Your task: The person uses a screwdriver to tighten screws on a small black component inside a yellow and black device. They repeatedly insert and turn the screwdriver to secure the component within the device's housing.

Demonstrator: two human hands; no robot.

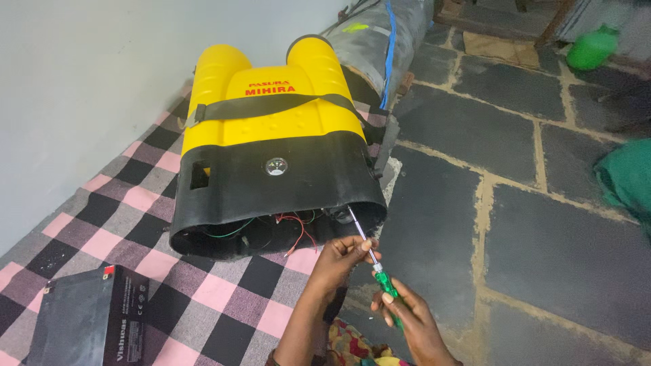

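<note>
Checked pink-and-black mat (pixel 135 224) lay over dark stone floor (pixel 542 237), pale wall upper left. Right hand (pixel 410 322) closed around green-handled screwdriver (pixel 380 271); left hand (pixel 342 261) pinched its shaft at the yellow-and-black sprayer tank (pixel 271 149).

left hand (pixel 339 261): bare, no glove, no ring visible; nails short, pale.
right hand (pixel 407 315): bare, no glove; nails short, pale.
forearms: both bare, no sleeve in view.
clothing (pixel 349 342): patterned fabric at 6 o'clock, yellow, red and dark print; green strip at the frame's bottom edge.
</note>
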